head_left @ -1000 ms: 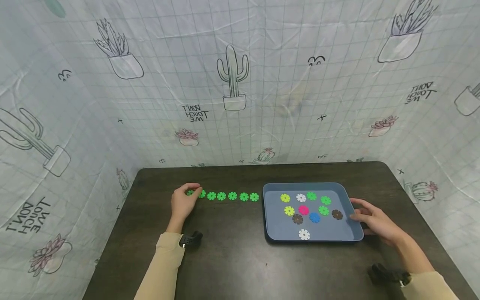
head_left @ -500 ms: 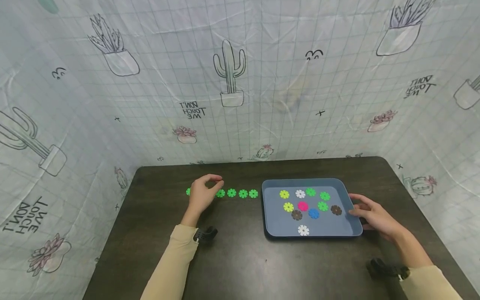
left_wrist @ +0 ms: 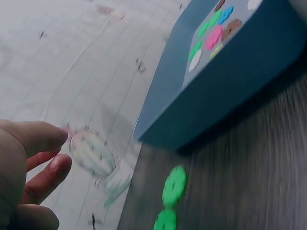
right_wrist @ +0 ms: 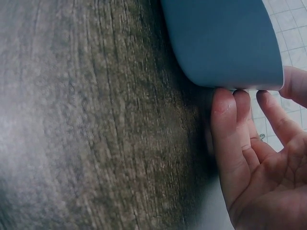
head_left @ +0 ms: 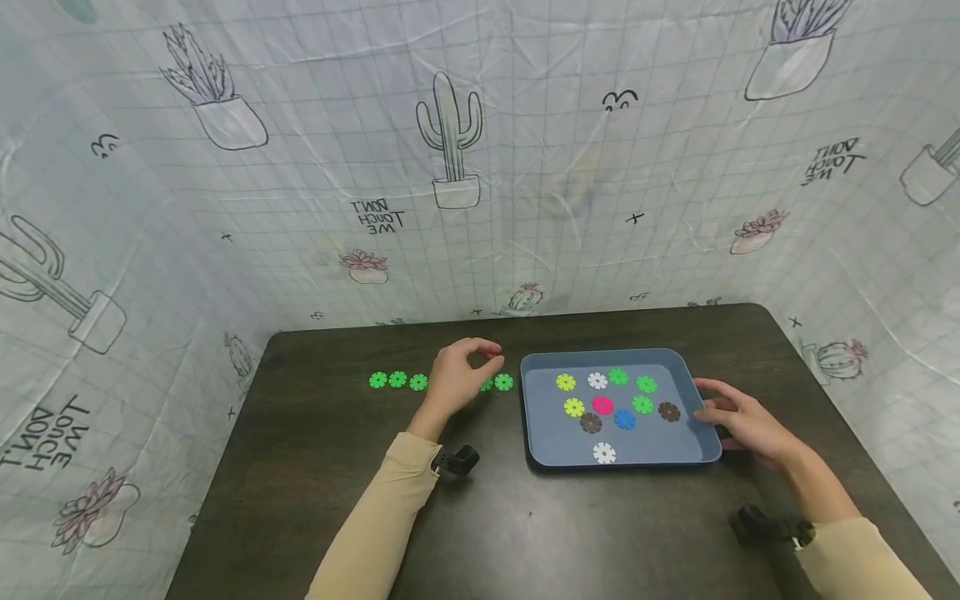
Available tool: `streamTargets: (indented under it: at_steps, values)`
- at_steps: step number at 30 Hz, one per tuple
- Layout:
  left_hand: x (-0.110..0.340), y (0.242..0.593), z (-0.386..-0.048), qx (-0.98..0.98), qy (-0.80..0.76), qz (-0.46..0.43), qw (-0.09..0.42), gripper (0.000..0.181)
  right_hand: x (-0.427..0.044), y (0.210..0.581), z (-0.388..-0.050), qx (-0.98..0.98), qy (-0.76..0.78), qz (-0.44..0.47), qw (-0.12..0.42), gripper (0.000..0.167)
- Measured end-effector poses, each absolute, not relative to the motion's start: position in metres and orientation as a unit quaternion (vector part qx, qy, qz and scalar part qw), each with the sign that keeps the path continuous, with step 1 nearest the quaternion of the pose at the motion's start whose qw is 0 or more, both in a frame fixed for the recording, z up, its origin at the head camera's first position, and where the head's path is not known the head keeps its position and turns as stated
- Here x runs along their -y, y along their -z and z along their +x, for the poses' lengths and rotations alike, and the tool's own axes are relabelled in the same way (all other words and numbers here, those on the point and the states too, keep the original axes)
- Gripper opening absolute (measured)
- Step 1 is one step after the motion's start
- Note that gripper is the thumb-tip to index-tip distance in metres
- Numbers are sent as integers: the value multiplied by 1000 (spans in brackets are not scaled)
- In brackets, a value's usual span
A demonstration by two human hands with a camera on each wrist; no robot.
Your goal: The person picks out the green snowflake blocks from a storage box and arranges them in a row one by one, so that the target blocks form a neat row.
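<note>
Above the row of green notched discs (head_left: pixel 397 379), the left hand (head_left: pixel 456 375) hovers with thumb and fingers bent and apart, nothing between them; it hides part of the row. In the left wrist view this hand (left_wrist: pixel 29 177) is empty, left of two green discs (left_wrist: pixel 174 186) near the tray's wall (left_wrist: pixel 230 86). The right hand (head_left: pixel 753 427) holds the right edge of the blue-grey tray (head_left: pixel 527 417). Seen from the right wrist, fingertips of that hand (right_wrist: pixel 259 167) touch the tray's outer wall (right_wrist: pixel 230 43), and one finger reaches past its rim.
Inside the tray lie several loose discs: yellow, white, green, a pink one (head_left: pixel 602 405), a blue one (head_left: pixel 625 419) and brown. The dark wooden table (head_left: pixel 525 542) meets a patterned cloth (head_left: pixel 525 208) at its back and sides.
My left hand has moved right along the row, from its left end to near its right part, uncovering the discs at the left. The right hand stays at the tray; the view has shifted slightly.
</note>
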State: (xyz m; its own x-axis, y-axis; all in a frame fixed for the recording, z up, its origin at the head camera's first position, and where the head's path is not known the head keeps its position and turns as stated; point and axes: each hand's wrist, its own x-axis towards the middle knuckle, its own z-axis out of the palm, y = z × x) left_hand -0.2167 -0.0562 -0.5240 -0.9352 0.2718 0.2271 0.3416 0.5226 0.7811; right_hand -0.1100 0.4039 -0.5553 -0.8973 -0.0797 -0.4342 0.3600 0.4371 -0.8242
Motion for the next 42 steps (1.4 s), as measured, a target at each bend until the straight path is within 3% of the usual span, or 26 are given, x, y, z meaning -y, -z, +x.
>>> streamTargets:
  at_steps: [27, 42]
  values:
    - [-88, 522, -196, 877, 341, -334, -62, 24, -404, 560, -108, -814, 542, 78, 194, 72]
    - [-133, 539, -194, 888, 297, -333, -108, 28, -403, 560, -106, -806, 555, 79, 188, 73]
